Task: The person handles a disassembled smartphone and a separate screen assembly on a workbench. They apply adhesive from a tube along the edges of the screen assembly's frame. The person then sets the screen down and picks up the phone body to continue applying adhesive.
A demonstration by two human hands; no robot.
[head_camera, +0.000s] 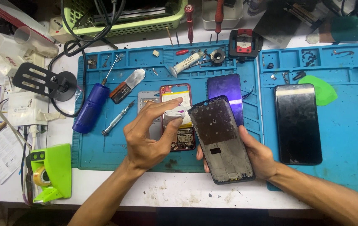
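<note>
L hand (147, 140): pinches small white tube (174, 117), tip at frame's top edge.
R hand (259, 157): grips phone frame (222, 140) from below.
Surface: blue mat (103, 146), open room front-left.

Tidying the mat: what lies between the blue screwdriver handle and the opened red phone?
A small silver screwdriver lies between the blue handle and red phone, head view.

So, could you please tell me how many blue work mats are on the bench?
2: one blue mat lies under the left hand, the other blue mat lies right of the right hand.
</note>
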